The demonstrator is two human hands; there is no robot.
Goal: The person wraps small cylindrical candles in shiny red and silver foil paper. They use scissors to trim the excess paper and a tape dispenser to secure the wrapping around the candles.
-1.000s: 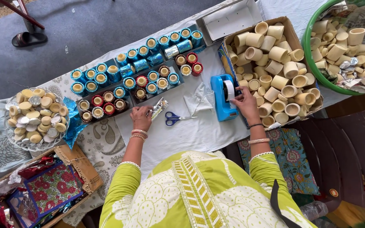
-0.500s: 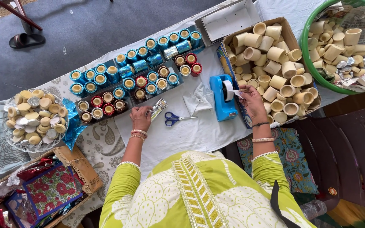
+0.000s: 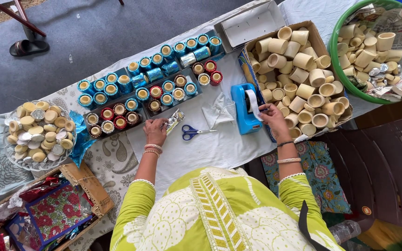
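My right hand (image 3: 273,122) pinches the white tape strip (image 3: 253,103) drawn off the blue dispenser (image 3: 243,109), whose long axis runs away from me beside the cardboard box (image 3: 247,58) of cream cups. My left hand (image 3: 156,131) closes on a silvery foil-wrapped piece (image 3: 174,120). Blue-handled scissors (image 3: 192,132) lie between my hands, blades pointing right, on open white cloth (image 3: 210,151).

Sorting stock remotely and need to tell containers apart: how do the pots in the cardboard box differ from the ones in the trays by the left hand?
The pots in the cardboard box are bare cream and heaped loosely, many tilted or on their sides. The pots in the trays are wrapped in shiny blue or red foil and mostly stand upright in rows. The box is beside the right hand; the trays sit just above the left hand. Both sets are small, round and open-topped.
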